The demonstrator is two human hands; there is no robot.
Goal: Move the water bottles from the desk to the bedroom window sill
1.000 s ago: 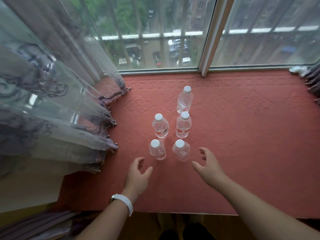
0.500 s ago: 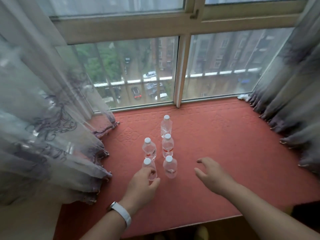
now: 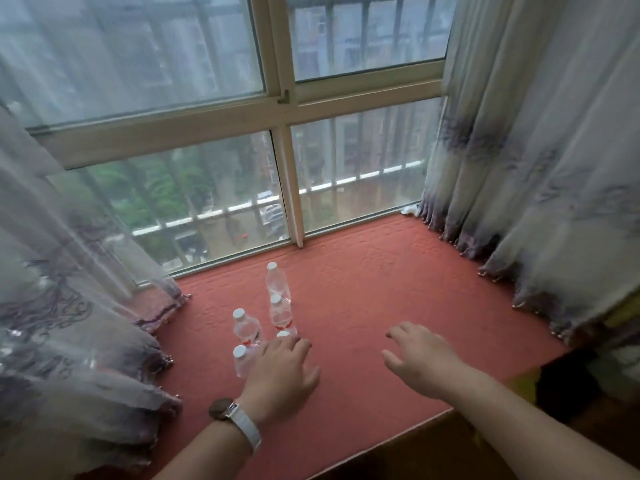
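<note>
Several clear water bottles with white caps stand upright in a cluster on the red quilted window sill (image 3: 381,289). The far bottle (image 3: 277,281) is nearest the glass, with two middle bottles (image 3: 280,311) (image 3: 246,329) behind it and a near-left bottle (image 3: 240,362) closest to me. My left hand (image 3: 280,370), with a white watch strap on the wrist, lies palm down with fingers spread over the near-right bottle, of which only the cap (image 3: 284,334) shows. My right hand (image 3: 419,358) hovers to the right of the cluster, fingers apart and empty.
A sheer patterned curtain (image 3: 69,323) hangs over the sill's left end, close to the bottles. Another curtain (image 3: 536,185) covers the right end. The window frame post (image 3: 292,202) rises behind the bottles. The sill's front edge (image 3: 398,431) runs below my arms.
The view has tilted upward, showing more window. My left hand moved right and forward from beside the near-left bottle to over the near-right one. My right hand stayed beside the cluster.
</note>
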